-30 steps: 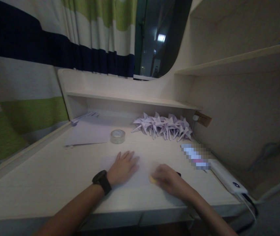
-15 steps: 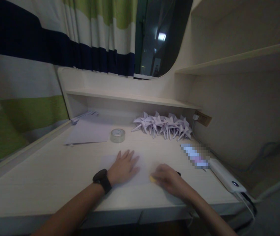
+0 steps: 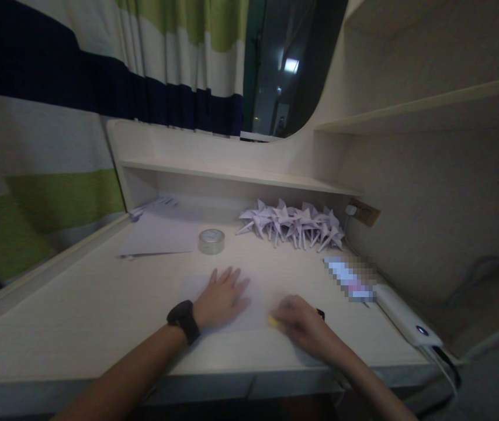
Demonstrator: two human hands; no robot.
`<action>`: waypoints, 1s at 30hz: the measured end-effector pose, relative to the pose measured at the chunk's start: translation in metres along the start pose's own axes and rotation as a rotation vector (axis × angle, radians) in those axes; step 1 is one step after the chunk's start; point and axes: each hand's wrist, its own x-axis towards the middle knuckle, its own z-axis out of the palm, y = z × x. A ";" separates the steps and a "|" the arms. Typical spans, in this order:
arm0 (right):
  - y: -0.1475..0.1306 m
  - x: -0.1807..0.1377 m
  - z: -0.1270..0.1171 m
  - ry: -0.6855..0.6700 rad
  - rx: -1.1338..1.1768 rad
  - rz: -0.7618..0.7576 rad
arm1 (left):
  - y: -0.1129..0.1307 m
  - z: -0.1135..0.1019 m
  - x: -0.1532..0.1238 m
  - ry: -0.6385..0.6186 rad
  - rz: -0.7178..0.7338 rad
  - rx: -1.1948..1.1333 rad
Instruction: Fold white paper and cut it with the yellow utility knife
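Observation:
My left hand [image 3: 221,299] lies flat with fingers spread on a sheet of white paper [image 3: 256,304], pressing it to the desk. A dark watch is on that wrist. Just off the paper's right side, my right hand [image 3: 297,321] is closed around a small yellow thing [image 3: 273,320]; only its tip shows and its kind is hard to make out. A black object with a yellow edge [image 3: 320,314] peeks out behind the right hand, and I cannot tell whether it belongs to the same thing.
Behind the hands stands a roll of clear tape [image 3: 211,241]. A stack of white paper [image 3: 162,231] lies at the back left, several folded paper pinwheels [image 3: 293,222] at the back. A blurred-out phone [image 3: 348,279] and a white power strip [image 3: 402,316] are on the right.
The whole view has shifted very slightly. Both hands keep nearly the same places on and beside the paper, the right one somewhat blurred.

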 end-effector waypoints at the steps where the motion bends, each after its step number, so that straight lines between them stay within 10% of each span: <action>1: -0.001 -0.001 0.002 0.012 -0.001 0.001 | 0.000 0.000 0.000 0.000 0.002 0.001; 30: -0.007 -0.008 0.012 0.071 0.032 -0.056 | 0.000 -0.004 -0.002 -0.023 0.025 -0.009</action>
